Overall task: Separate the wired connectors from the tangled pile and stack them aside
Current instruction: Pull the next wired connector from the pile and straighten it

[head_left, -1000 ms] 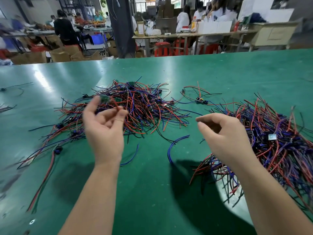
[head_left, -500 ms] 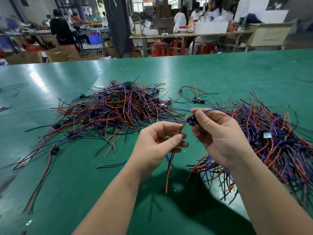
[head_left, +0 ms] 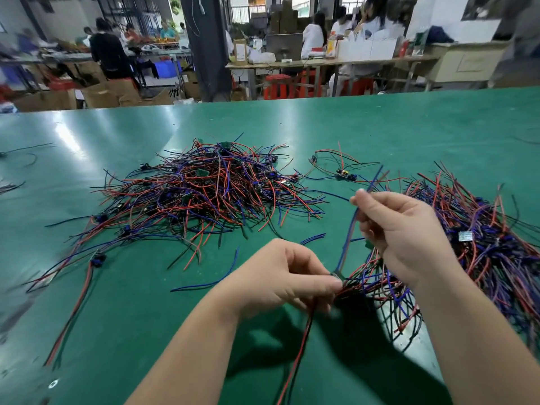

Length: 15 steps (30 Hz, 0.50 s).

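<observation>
The wired connector [head_left: 336, 276] sits between your hands beside the sorted stack [head_left: 482, 258], your left hand [head_left: 280, 276] pinching its body and your right hand [head_left: 403, 229] pinching its blue lead [head_left: 348, 244] taut, likely straightening it for stacking on the table [head_left: 117, 317], away from the tangled pile [head_left: 210, 194].

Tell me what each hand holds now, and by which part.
One wired connector: left hand pinches its small body, red and black leads hanging below; right hand pinches its blue wire, higher up.

I see bright overhead light glaring white on the green table [head_left: 87, 135], dark arm shadows below, slight blur on my left hand [head_left: 280, 276], and wide-angle bending at edges.
</observation>
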### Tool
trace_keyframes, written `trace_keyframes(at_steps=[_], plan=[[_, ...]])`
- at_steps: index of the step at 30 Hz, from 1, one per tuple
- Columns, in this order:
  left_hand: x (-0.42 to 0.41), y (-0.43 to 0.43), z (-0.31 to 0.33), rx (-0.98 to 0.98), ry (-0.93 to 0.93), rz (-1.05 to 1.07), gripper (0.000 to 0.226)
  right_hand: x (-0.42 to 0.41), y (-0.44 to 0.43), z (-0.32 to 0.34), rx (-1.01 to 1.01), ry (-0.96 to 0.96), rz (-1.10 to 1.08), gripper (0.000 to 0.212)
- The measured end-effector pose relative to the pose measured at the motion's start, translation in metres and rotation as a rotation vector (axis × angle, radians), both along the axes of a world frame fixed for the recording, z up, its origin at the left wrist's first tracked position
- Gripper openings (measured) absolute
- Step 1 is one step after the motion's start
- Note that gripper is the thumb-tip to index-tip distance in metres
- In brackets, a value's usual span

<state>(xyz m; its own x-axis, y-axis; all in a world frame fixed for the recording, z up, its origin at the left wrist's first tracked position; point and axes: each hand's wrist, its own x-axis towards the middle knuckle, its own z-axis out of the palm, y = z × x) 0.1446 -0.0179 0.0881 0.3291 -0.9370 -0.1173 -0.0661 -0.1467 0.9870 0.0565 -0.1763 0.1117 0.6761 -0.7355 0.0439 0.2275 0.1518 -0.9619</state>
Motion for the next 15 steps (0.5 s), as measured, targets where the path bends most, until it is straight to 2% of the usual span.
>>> trace_keyframes(at_steps=[2, 5, 9, 12, 15], plan=[[-0.002, 0.001, -0.001, 0.029, 0.016, -0.078, 0.013, -0.002, -0.005, 0.001, 0.042, -0.041, -0.067, 0.013], [0.001, 0.002, 0.001, 0.018, 0.034, -0.085, 0.01, -0.001, -0.005, -0.001, 0.108, -0.095, -0.089, 0.012], [0.006, 0.009, -0.001, 0.117, -0.127, -0.208, 0.004, 0.004, -0.01, -0.002, 0.254, -0.194, -0.139, 0.026], [0.005, 0.007, 0.0, 0.011, -0.033, -0.169, 0.012, 0.006, -0.018, -0.004, 0.341, -0.12, -0.153, 0.024], [0.008, 0.004, 0.003, -0.18, 0.202, 0.031, 0.009, 0.006, -0.011, -0.012, 0.241, 0.051, 0.072, 0.019]])
